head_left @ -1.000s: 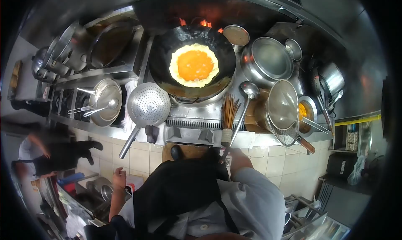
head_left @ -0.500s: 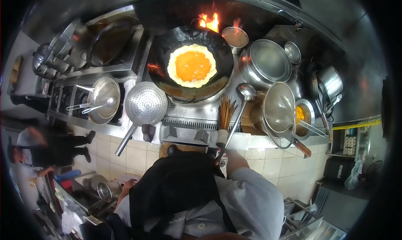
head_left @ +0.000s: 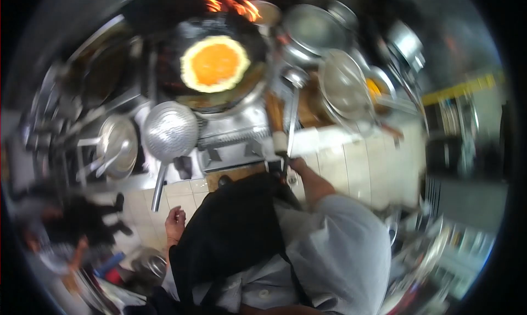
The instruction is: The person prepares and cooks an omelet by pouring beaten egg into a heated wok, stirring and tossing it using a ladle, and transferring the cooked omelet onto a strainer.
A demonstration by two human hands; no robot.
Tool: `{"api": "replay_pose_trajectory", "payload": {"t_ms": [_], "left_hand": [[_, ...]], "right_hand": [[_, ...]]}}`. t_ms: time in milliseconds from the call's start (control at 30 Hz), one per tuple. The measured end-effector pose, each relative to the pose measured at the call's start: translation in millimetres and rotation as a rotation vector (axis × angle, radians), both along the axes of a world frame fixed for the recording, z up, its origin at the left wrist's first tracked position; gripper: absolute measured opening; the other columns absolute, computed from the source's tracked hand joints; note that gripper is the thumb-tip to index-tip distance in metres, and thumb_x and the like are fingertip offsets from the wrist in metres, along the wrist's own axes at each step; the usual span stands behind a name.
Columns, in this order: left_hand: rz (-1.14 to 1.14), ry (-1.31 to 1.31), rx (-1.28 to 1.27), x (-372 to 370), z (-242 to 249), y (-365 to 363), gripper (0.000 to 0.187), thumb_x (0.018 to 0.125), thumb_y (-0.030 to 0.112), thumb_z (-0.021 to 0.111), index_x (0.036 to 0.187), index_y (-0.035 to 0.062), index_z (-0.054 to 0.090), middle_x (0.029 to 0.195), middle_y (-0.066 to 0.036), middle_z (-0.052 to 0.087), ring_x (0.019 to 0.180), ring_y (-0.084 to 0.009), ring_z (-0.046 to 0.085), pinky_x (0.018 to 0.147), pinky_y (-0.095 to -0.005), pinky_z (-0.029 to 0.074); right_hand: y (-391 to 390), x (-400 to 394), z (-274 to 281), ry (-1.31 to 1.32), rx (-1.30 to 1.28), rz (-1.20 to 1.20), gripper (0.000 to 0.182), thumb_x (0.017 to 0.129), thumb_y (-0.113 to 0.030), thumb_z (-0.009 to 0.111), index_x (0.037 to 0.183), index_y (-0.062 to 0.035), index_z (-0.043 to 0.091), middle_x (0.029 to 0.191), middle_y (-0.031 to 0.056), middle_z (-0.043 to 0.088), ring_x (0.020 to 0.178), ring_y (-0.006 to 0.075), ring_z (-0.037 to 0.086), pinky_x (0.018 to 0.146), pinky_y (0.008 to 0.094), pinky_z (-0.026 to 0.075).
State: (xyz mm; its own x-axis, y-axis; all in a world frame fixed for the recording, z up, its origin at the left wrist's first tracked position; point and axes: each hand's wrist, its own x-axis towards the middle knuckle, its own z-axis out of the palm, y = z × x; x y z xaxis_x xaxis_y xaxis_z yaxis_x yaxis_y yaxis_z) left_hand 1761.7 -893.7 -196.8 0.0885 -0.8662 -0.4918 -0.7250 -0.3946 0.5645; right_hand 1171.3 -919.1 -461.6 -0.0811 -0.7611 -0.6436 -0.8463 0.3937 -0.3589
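One wok [head_left: 211, 102] sits near one perforated skimmer [head_left: 171, 131] and one ladle [head_left: 295, 76]; inside the wok lies one round egg sheet [head_left: 214, 64]. Right hand [head_left: 297, 165]: closed on the ladle's handle end; left hand [head_left: 175, 224]: loosely open.

Orange-ctr egg [head_left: 215, 64] in blk wok [head_left: 257, 47]

Egg [head_left: 215, 64] in wok [head_left: 256, 57]; flames [head_left: 233, 7] behind; skimmer [head_left: 171, 132] front-left, ladle [head_left: 296, 77] front-right (sieve [head_left: 343, 81] farther right).

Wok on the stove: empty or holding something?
Holding something: the wok has a round of food in it, orange in the middle with a pale yellow edge.
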Motion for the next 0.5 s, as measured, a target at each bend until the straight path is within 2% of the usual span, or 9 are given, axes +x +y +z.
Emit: {"api": "replay_pose_trajectory", "payload": {"t_ms": [67, 100, 133, 167, 233, 333, 367, 433, 500], "left_hand": [[0.081, 0.15, -0.215, -36, 27, -44, 0.042, 0.09, 0.018, 0.071, 0.127, 0.0021, 0.06, 0.109, -0.015, 0.068, 0.084, -0.0205, 0.063, 0.077, -0.0338, 0.053], [-0.032, 0.173, -0.183, -27, 10, -62, 0.042, 0.09, 0.018, 0.071, 0.127, 0.0021, 0.06, 0.109, -0.015, 0.068, 0.084, -0.0205, 0.063, 0.077, -0.0338, 0.053], [-0.03, 0.067, -0.308, -20, -16, -80, 0.045, 0.09, 0.019, 0.071, 0.13, 0.0009, 0.057, 0.116, -0.015, 0.065, 0.086, -0.0203, 0.061, 0.078, -0.0337, 0.052], [-0.032, -0.027, -0.441, -17, -35, -97, 0.049, 0.091, 0.019, 0.071, 0.133, -0.0002, 0.054, 0.122, -0.015, 0.062, 0.088, -0.0201, 0.059, 0.079, -0.0337, 0.051], [0.009, 0.141, -0.159, -30, -22, -133, 0.06, 0.092, 0.023, 0.072, 0.139, -0.0033, 0.045, 0.128, -0.017, 0.059, 0.093, -0.0226, 0.06, 0.083, -0.0345, 0.049], [0.021, 0.329, -0.065, 3, -93, -193, 0.07, 0.091, 0.028, 0.075, 0.14, -0.008, 0.04, 0.13, -0.021, 0.058, 0.103, -0.0251, 0.062, 0.084, -0.0369, 0.051], [-0.165, 0.524, -0.057, 19, -115, -207, 0.066, 0.088, 0.03, 0.076, 0.132, -0.0104, 0.048, 0.122, -0.023, 0.063, 0.106, -0.0269, 0.063, 0.085, -0.0382, 0.051], [-0.256, 0.423, -0.031, 1, -108, -217, 0.065, 0.088, 0.03, 0.076, 0.132, -0.0103, 0.048, 0.122, -0.023, 0.063, 0.105, -0.0269, 0.063, 0.085, -0.0381, 0.051], [-0.305, 0.366, -0.015, -10, -102, -217, 0.065, 0.088, 0.03, 0.076, 0.131, -0.0103, 0.048, 0.121, -0.023, 0.063, 0.105, -0.0268, 0.063, 0.085, -0.0381, 0.051]], "right_hand": [[29, -9, -31, 0.047, -0.29, 0.129, 0.039, 0.095, -0.034, 0.048, 0.088, -0.0048, 0.074, 0.097, 0.02, 0.072, 0.095, 0.0359, 0.068, 0.085, 0.0486, 0.051], [31, 5, 7, 0.006, -0.13, -0.23, 0.033, 0.091, -0.033, 0.053, 0.089, -0.0072, 0.074, 0.101, 0.0183, 0.072, 0.098, 0.0387, 0.068, 0.088, 0.047, 0.053], [42, 10, 3, 0.077, -0.219, -0.317, 0.043, 0.098, -0.034, 0.044, 0.093, -0.0026, 0.072, 0.097, 0.023, 0.071, 0.092, 0.0353, 0.068, 0.085, 0.046, 0.052], [44, 16, 53, -0.017, -0.227, -0.344, 0.044, 0.099, -0.038, 0.047, 0.098, -0.0012, 0.071, 0.093, 0.0204, 0.072, 0.083, 0.0311, 0.069, 0.079, 0.0425, 0.054], [61, 42, 67, -0.118, -0.389, -0.754, 0.039, 0.097, -0.036, 0.052, 0.101, -0.0022, 0.072, 0.097, 0.0207, 0.071, 0.091, 0.0336, 0.068, 0.084, 0.0433, 0.053], [79, 88, 98, -0.274, -0.664, -1.266, 0.033, 0.094, -0.033, 0.059, 0.105, -0.0036, 0.072, 0.103, 0.0212, 0.071, 0.102, 0.0374, 0.065, 0.091, 0.0444, 0.051], [87, 102, 103, -0.245, -0.696, -1.296, 0.035, 0.093, -0.035, 0.062, 0.105, -0.0039, 0.072, 0.105, 0.0209, 0.071, 0.102, 0.0374, 0.066, 0.091, 0.0443, 0.051], [110, 132, 131, -0.206, -0.737, -1.368, 0.037, 0.092, -0.038, 0.064, 0.106, -0.0043, 0.071, 0.107, 0.0207, 0.071, 0.102, 0.0374, 0.066, 0.091, 0.0441, 0.051], [131, 158, 158, -0.245, -0.752, -1.367, 0.031, 0.093, -0.032, 0.064, 0.107, -0.0054, 0.072, 0.097, 0.0152, 0.073, 0.091, 0.028, 0.071, 0.083, 0.0377, 0.054]]}}
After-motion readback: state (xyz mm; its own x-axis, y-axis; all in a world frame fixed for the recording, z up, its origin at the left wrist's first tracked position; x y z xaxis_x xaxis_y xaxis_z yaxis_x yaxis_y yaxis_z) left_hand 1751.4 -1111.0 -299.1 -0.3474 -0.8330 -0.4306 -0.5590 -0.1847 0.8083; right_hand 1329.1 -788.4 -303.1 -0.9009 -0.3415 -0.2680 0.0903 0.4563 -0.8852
